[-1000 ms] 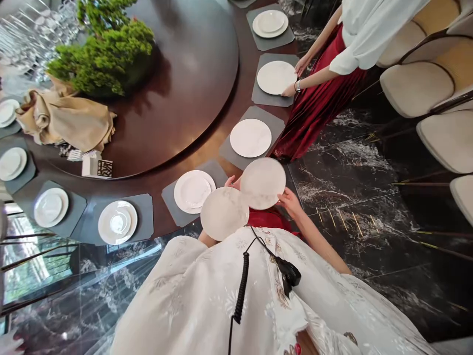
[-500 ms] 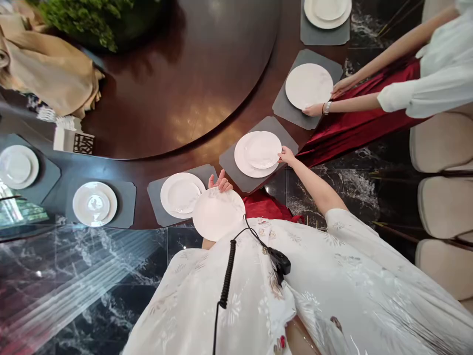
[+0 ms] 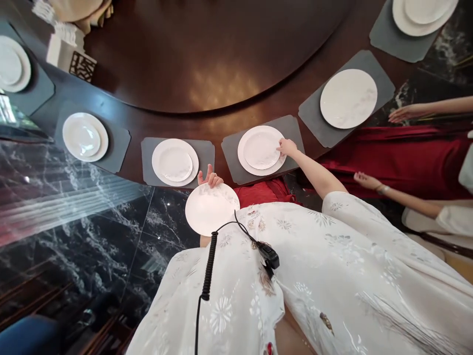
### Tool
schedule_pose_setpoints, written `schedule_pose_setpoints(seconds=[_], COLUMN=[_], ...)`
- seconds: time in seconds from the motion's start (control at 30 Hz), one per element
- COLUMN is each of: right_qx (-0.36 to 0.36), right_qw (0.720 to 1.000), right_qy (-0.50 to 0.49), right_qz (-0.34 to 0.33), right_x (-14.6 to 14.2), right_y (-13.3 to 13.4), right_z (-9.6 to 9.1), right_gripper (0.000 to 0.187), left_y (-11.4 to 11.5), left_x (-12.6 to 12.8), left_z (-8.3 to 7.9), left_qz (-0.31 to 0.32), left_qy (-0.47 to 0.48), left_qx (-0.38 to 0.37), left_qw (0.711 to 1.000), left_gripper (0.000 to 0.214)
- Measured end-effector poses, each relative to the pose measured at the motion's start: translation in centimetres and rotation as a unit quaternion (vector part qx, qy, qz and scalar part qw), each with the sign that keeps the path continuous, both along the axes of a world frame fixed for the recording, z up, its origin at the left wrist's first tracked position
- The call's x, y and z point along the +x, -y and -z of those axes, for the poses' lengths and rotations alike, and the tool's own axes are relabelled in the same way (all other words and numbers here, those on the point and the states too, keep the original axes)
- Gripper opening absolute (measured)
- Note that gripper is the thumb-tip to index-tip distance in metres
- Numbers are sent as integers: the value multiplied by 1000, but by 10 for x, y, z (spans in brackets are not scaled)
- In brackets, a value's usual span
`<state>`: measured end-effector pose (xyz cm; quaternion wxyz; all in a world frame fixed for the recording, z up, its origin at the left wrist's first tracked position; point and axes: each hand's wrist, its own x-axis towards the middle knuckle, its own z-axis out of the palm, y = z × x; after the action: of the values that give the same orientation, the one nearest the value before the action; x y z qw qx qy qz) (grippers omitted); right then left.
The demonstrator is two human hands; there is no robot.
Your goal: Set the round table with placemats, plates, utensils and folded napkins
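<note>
The left hand [image 3: 210, 178] is gripping the carried plate [image 3: 212, 209] in front of the white dress [image 3: 236, 276]; the wrist is passing beneath the plate, some fingers are curling over its far rim, and others are sticking out beyond it, pointing toward the table [image 3: 218, 129]. The right arm [image 3: 320, 173] is stretching forward and inward from the sleeve, with the hand lying palm down. The right hand [image 3: 287, 147] is touching the right edge of the small plate [image 3: 260, 150], its fingers bunching at the rim; whether they are pinching it or only resting there, I cannot tell. The small plate is sitting on the large plate [image 3: 275, 167], which is resting on a gray mat [image 3: 231, 153]. To the right, a co-worker's two hands [image 3: 406, 113] are hanging apart near a red skirt [image 3: 414, 158], not touching any plate.
</note>
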<state>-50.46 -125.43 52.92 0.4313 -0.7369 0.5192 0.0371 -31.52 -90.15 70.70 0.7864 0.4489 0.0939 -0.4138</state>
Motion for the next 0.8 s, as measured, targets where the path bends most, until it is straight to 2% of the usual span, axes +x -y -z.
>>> schedule_pose_setpoints(seconds=[0.1, 0.2, 0.27, 0.33, 0.43, 0.53, 0.6, 0.7, 0.8], right_qx=[-111, -128, -118, -126, -146, -143, -119, -27, 100], right_qw=[979, 940, 903, 866, 822, 800, 806, 845, 882], right_qy=[-102, -111, -103, -98, -82, -49, -19, 44, 52], right_qz=[-136, -295, -400, -474, -544, -580, -580, -532, -458], right_x=[32, 55, 57, 52, 46, 52, 60, 71, 74], right_y=[-25, -73, -103, -124, -130, -125, -125, -133, -134], right_z=[-20, -37, -42, -42, -38, -37, -38, -40, -41], right_gripper=[48, 48, 56, 70, 71, 60, 49, 24, 31], left_y=[0, -2, -3, -5, -7, -7, -9, -14, -17], left_x=[-6, -13, -21, -30, -42, -51, -54, -58, -64], left_z=[-2, -10, -18, -25, -33, -33, -30, -24, -24], left_qz=[-35, -82, -107, -128, -171, -213, -238, -272, -267], left_qy=[-2, -4, -11, -25, -44, -50, -45, -36, -9], left_qx=[-28, -69, -92, -107, -110, -89, -75, -65, -82], left_qw=[999, 994, 990, 986, 978, 972, 967, 959, 960], left_gripper=[54, 52, 52, 51, 50, 53, 57, 63, 61])
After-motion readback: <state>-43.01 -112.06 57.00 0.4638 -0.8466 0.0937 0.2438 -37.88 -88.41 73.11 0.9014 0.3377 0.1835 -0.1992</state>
